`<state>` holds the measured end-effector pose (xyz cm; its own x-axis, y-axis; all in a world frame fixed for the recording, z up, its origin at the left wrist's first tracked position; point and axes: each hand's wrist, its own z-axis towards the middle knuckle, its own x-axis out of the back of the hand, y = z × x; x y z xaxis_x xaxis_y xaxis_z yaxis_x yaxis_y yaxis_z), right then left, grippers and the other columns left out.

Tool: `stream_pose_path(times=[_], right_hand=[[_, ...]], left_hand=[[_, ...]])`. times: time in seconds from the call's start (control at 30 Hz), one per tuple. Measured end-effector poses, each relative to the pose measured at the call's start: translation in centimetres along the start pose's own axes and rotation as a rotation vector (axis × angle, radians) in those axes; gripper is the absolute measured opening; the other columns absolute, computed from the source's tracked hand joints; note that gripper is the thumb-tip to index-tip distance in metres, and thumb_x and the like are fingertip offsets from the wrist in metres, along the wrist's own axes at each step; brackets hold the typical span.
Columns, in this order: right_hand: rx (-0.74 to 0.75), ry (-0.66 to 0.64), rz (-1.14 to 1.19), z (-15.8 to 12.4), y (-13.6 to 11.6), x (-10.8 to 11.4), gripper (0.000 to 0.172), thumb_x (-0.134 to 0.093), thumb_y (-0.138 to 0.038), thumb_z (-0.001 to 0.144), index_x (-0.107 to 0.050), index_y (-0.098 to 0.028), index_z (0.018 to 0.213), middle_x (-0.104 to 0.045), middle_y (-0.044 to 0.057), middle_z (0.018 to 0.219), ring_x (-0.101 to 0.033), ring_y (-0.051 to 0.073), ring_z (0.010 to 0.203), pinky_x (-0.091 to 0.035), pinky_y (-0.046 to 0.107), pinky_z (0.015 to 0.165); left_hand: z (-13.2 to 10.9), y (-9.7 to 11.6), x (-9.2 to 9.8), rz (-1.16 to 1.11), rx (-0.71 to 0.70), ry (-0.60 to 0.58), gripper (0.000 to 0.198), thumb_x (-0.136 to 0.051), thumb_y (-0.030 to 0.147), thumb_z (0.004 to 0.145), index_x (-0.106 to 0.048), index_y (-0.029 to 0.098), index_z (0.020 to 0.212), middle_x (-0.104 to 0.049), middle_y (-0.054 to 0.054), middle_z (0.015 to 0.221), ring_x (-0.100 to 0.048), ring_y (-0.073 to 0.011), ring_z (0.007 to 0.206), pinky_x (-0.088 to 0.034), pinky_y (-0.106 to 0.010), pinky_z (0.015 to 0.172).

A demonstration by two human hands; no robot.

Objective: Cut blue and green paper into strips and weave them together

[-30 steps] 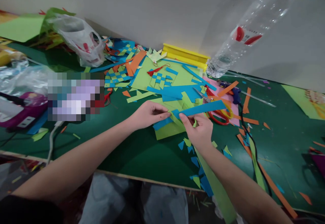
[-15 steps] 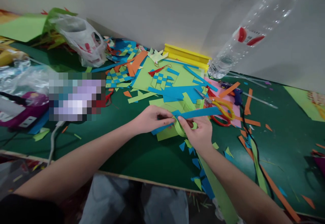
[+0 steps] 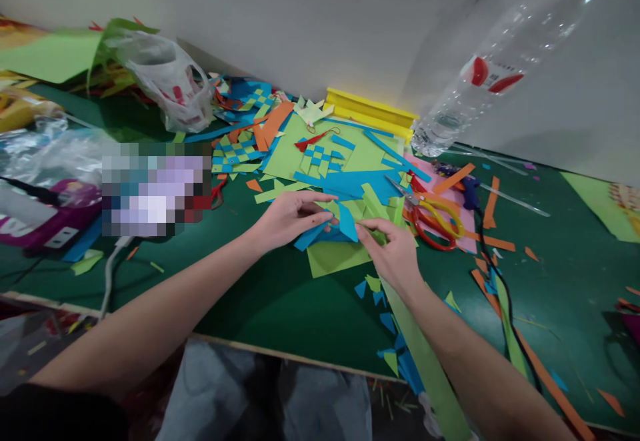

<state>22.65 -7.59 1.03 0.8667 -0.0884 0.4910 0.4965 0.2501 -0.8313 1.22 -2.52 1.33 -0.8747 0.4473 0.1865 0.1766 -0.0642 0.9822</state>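
Observation:
My left hand (image 3: 286, 217) and my right hand (image 3: 394, 253) meet over a green table (image 3: 260, 307), both pinching a folded blue paper strip (image 3: 334, 227) that is laced with a light green strip. The blue strip is bent back on itself between my fingers, one pointed end sticking up. The strips lie on a light green paper sheet (image 3: 334, 258). Small blue and green paper offcuts (image 3: 373, 287) lie just under my right wrist.
Red-and-yellow scissors (image 3: 434, 219) lie right of my hands. Woven blue-green paper mats (image 3: 317, 157), orange strips and a yellow box (image 3: 369, 113) sit behind. A clear plastic bottle (image 3: 493, 74) leans at the wall. A plastic bag (image 3: 163, 81) and a purple device (image 3: 45, 217) are at the left.
The long blue strip that stuck out toward the scissors has been folded back toward my hands. Both hands have closed in together and moved slightly up the table.

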Motion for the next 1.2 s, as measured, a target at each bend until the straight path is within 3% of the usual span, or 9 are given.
stream_pose_path(times=[0.13, 0.3, 0.53, 0.7, 0.83, 1.03, 1.2], right_hand=[[-0.056, -0.009, 0.070, 0.2, -0.2, 0.3, 0.026, -0.064, -0.038, 0.086, -0.067, -0.021, 0.067, -0.068, 0.000, 0.065, -0.063, 0.015, 0.065, -0.049, 0.028, 0.064], [-0.058, -0.011, 0.104, 0.2, -0.1, 0.4, 0.027, -0.064, -0.036, 0.086, -0.065, -0.021, 0.063, -0.065, -0.001, 0.063, -0.060, 0.013, 0.062, -0.048, 0.027, 0.064], [-0.025, -0.020, 0.042, -0.1, -0.4, 0.3, 0.027, -0.065, -0.038, 0.083, -0.065, -0.020, 0.062, -0.067, 0.003, 0.066, -0.064, 0.018, 0.070, -0.050, 0.030, 0.067], [-0.039, -0.112, 0.097, -0.1, -0.7, 0.3, 0.020, -0.064, -0.035, 0.082, -0.067, -0.020, 0.070, -0.068, 0.001, 0.066, -0.063, 0.015, 0.061, -0.049, 0.028, 0.058], [-0.014, -0.156, 0.097, -0.2, -0.7, 0.2, 0.019, -0.064, -0.035, 0.083, -0.067, -0.021, 0.070, -0.070, 0.002, 0.069, -0.065, 0.016, 0.065, -0.052, 0.028, 0.062], [-0.024, -0.172, 0.092, -0.2, -0.3, 0.2, 0.019, -0.064, -0.035, 0.084, -0.067, -0.021, 0.072, -0.069, 0.000, 0.068, -0.063, 0.015, 0.063, -0.050, 0.026, 0.059], [-0.036, -0.158, 0.085, -0.1, -0.2, 0.2, 0.021, -0.064, -0.037, 0.084, -0.067, -0.020, 0.072, -0.068, 0.001, 0.068, -0.062, 0.015, 0.062, -0.048, 0.026, 0.058]], left_hand=[[0.1, -0.3, 0.1, -0.081, 0.013, -0.008, 0.055, -0.075, 0.047, 0.076, -0.066, 0.013, 0.119, -0.077, -0.011, 0.093, -0.075, -0.0240, 0.083, -0.061, -0.034, 0.078], [0.0, -0.1, 0.2, -0.100, 0.081, -0.013, 0.053, -0.074, 0.050, 0.077, -0.067, 0.013, 0.114, -0.077, -0.011, 0.094, -0.075, -0.0234, 0.081, -0.060, -0.035, 0.079], [-0.3, 0.4, 0.4, -0.133, 0.119, -0.016, 0.062, -0.045, 0.067, 0.091, -0.065, 0.017, 0.122, -0.071, -0.012, 0.107, -0.071, -0.0186, 0.083, -0.056, -0.030, 0.077], [0.0, -0.2, 0.5, -0.006, 0.001, -0.057, 0.051, -0.064, 0.056, 0.084, -0.065, 0.020, 0.121, -0.067, -0.010, 0.118, -0.064, -0.0206, 0.099, -0.054, -0.028, 0.077], [0.2, -0.2, 0.5, 0.014, -0.044, -0.086, 0.046, -0.069, 0.046, 0.081, -0.066, 0.015, 0.114, -0.070, -0.011, 0.110, -0.066, -0.0219, 0.097, -0.054, -0.033, 0.081], [-0.1, 0.7, 0.5, 0.055, 0.016, 0.015, 0.032, -0.073, 0.044, 0.075, -0.065, 0.014, 0.084, -0.070, -0.004, 0.080, -0.065, -0.0150, 0.066, -0.054, -0.027, 0.063], [-0.1, 0.7, 0.6, -0.017, 0.037, 0.006, 0.029, -0.076, 0.041, 0.072, -0.066, 0.015, 0.081, -0.068, -0.003, 0.080, -0.065, -0.0149, 0.065, -0.057, -0.030, 0.065]])
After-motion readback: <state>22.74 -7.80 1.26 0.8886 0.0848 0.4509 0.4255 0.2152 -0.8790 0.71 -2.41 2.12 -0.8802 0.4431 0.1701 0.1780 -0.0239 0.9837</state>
